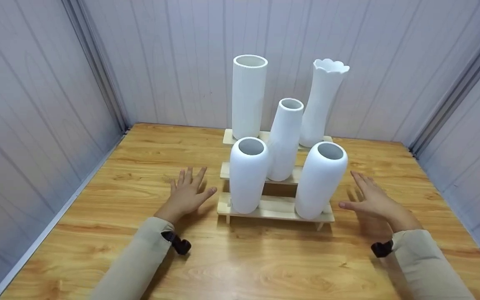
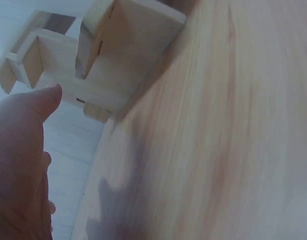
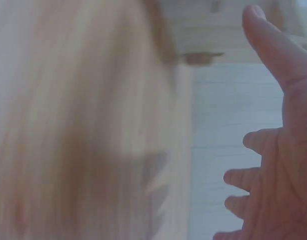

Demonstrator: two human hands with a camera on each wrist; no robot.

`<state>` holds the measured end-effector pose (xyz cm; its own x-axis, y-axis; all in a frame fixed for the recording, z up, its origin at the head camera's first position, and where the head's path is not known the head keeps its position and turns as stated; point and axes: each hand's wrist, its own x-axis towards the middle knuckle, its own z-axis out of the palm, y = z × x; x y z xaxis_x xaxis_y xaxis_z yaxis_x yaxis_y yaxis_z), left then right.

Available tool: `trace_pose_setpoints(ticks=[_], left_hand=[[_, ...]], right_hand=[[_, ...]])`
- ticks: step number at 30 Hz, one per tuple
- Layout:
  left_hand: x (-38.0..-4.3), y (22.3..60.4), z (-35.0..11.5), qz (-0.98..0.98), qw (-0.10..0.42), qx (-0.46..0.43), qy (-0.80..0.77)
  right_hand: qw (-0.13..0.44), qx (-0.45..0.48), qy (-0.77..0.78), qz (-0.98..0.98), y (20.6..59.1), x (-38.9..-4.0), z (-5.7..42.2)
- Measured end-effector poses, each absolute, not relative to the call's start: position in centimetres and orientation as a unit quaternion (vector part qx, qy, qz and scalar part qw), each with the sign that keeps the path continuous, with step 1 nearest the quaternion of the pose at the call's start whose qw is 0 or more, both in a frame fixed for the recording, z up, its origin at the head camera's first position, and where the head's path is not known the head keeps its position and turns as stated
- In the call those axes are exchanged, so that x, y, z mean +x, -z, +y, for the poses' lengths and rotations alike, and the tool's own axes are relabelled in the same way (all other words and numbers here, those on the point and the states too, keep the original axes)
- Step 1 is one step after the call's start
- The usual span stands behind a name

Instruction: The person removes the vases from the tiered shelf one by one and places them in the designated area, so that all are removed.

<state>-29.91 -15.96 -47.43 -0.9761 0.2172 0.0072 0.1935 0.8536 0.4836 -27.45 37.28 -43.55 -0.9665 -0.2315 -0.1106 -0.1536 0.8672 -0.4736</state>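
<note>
A stepped wooden rack (image 1: pixel 279 204) carries several white vases. At its front stand two rounded vases, one at left (image 1: pixel 246 179) and one at right (image 1: pixel 321 183). The middle step bears a tapered vase (image 1: pixel 286 137). Behind are a straight cylindrical vase (image 1: pixel 248 96) and a vase with a scalloped rim (image 1: pixel 323 100). My left hand (image 1: pixel 186 196), fingers spread, is left of the rack and holds nothing. On the other side, my right hand (image 1: pixel 375 202) is also spread and empty, its thumb toward the rack. In the left wrist view, the rack's side (image 2: pixel 128 45) shows beyond the thumb.
The rack stands on a wood-grain table (image 1: pixel 240 266). Pale panelled walls rise behind it (image 1: pixel 181 62) and along both sides. Each wrist wears a small black device, one at left (image 1: pixel 177 243) and one at right (image 1: pixel 381 248).
</note>
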Motion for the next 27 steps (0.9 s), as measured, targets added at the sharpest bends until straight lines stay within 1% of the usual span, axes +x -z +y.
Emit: trace_pose_setpoints(ticks=[7, 14, 20, 27], left_hand=[[-30.0, 48.2, -14.5, 0.94, 0.02, 0.128, -0.317], [-29.7, 49.2, -13.3, 0.905, 0.03, 0.158, -0.393], [-29.3, 49.8, -12.6, 0.88, 0.009, 0.192, -0.433], [-28.7, 50.3, -12.1, 0.874, -0.013, 0.21, -0.438]], right_hand=[[0.06, -0.126, 0.346, 0.928, 42.0, -26.8, 35.9], [0.032, -0.178, 0.408, 0.895, 40.6, -26.3, 34.2], [-0.001, -0.217, 0.448, 0.867, 40.3, -26.0, 33.0], [-0.034, -0.242, 0.5, 0.831, 40.7, -25.6, 31.5]])
